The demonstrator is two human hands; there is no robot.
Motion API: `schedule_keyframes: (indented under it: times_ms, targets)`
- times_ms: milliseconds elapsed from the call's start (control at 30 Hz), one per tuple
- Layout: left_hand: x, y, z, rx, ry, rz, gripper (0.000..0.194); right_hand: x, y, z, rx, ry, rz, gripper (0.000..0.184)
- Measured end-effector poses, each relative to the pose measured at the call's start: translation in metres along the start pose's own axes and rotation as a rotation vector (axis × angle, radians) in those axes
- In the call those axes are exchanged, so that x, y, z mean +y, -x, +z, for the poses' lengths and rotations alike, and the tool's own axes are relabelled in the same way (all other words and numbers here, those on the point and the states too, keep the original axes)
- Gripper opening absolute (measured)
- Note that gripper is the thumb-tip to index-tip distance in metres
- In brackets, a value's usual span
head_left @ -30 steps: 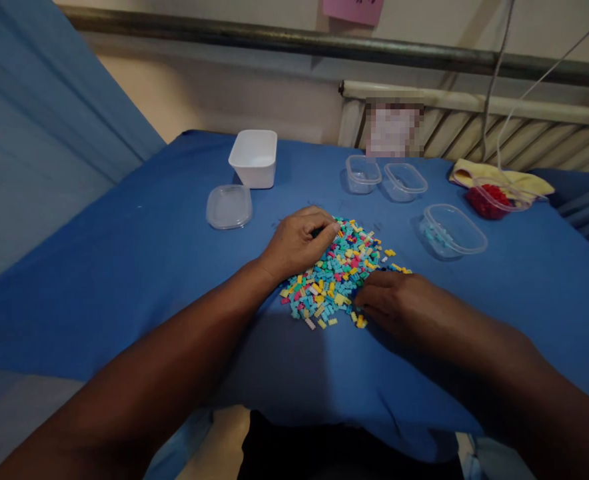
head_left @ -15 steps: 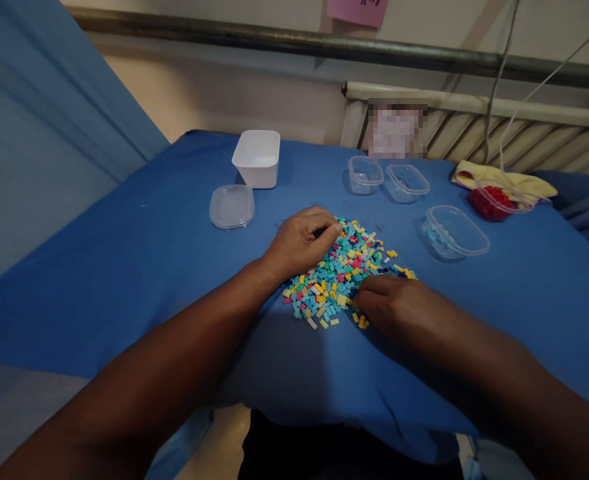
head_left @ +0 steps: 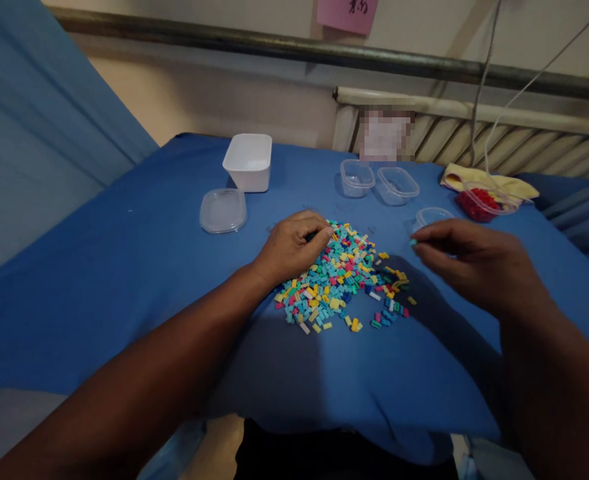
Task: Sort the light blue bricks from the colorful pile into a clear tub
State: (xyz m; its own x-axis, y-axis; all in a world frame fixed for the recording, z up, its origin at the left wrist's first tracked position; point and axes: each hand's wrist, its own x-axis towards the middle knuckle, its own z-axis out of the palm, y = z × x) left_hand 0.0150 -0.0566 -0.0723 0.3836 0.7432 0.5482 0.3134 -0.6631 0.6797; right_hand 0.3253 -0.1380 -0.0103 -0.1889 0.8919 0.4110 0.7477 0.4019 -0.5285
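Observation:
A heap of small, colourful toy building bricks [head_left: 342, 267] lies on the blue cloth, mostly turquoise, yellow and pink. My left hand [head_left: 294, 243] rests at the heap's left edge, fingers curled and thumb towards them; the fingertips are partly hidden. Raised to the right of the heap, my right hand [head_left: 474, 260] pinches a tiny turquoise building brick [head_left: 413, 243] between thumb and fingers. Behind this hand is a clear plastic tub [head_left: 432, 213], largely covered by it. Several bricks lie scattered at the heap's right side.
Farther back stand a white container [head_left: 249, 177], a clear lid [head_left: 223, 212] and two clear tubs, the left tub [head_left: 357, 183] and the right tub [head_left: 397, 190]. At the right, a tub of red pieces [head_left: 479, 207] sits by a yellow cloth [head_left: 509, 181]. A radiator [head_left: 504, 133] is behind.
My right hand has risen from the heap and moved right towards the clear tub, now with a turquoise brick in its pinch. My left hand stays at the heap. The view has shifted slightly.

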Motion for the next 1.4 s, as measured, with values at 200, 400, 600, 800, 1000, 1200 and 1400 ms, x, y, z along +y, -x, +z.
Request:
schedule_keyframes:
  times_ms: [200, 400, 600, 800, 1000, 1200, 1400]
  targets:
    - [0.002, -0.002, -0.002, 0.002, -0.003, -0.01, 0.021, 0.052, -0.001, -0.024, 0.28, 0.283, 0.182, 0.02]
    - [0.002, -0.003, -0.003, 0.017, -0.018, -0.017, 0.02, 0.089, -0.002, -0.02, 0.135, 0.445, 0.131, 0.024]
    - [0.002, -0.003, -0.004, 0.015, -0.014, -0.023, 0.02, 0.072, -0.004, -0.007, 0.203, 0.376, -0.059, 0.022]
    - [0.003, -0.003, -0.005, 0.006, -0.025, -0.027, 0.021, 0.012, -0.002, 0.039, -0.314, 0.019, -0.452, 0.025]
    - [0.003, -0.003, -0.004, 0.017, -0.021, -0.024, 0.02, 0.004, -0.001, 0.04, -0.468, -0.064, -0.511, 0.022]
    - [0.004, -0.004, -0.004, 0.009, -0.015, -0.009, 0.02, 0.019, -0.003, 0.028, -0.366, -0.053, -0.476, 0.021]
    - [0.003, -0.003, -0.004, 0.01, -0.019, -0.016, 0.02, 0.014, -0.001, 0.03, -0.499, 0.05, -0.432, 0.013]
